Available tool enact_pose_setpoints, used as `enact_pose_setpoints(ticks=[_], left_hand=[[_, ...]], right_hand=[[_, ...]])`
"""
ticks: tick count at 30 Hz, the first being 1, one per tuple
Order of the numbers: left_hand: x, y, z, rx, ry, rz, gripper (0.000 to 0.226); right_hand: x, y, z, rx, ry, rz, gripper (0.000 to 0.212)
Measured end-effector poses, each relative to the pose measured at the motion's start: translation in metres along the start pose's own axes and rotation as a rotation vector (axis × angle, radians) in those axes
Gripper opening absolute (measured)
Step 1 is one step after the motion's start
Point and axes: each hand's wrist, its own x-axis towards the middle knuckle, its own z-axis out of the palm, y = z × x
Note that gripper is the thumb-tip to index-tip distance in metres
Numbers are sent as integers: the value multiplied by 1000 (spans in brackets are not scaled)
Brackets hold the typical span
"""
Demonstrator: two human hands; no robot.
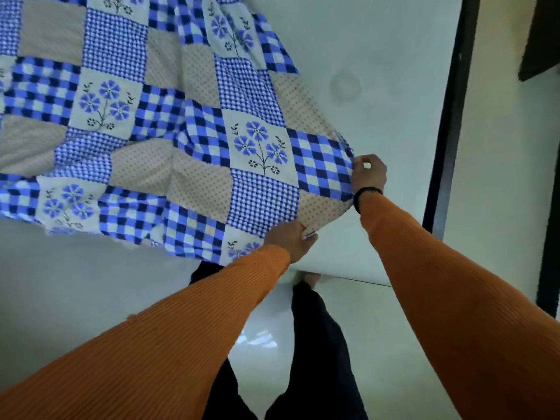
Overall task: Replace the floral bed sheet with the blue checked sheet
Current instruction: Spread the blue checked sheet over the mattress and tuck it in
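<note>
Overhead, billowing patchwork blue checked sheet (169,122), edge pinched in left hand (292,239) and right hand (368,174).

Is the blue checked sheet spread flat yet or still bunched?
Partly spread, not flat: the blue checked sheet billows with folds, its corner edge held by the left hand and right hand.

My arms are both covered by long orange sleeves (181,322) of a finely ribbed knit, each sleeve reaching the wrist. A narrow black band (365,194) encircles my right wrist at the end of that sleeve. My legs are covered by dark trousers (321,344), near black, plain and without visible markings.
</note>
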Motion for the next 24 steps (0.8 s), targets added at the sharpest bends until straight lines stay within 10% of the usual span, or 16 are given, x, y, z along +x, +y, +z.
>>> enact_pose_setpoints(ticks=[24], left_hand=[[-11, 218, 307, -476, 253, -280, 38]], right_hand=[[136, 203, -202, -175, -115, -77, 13]])
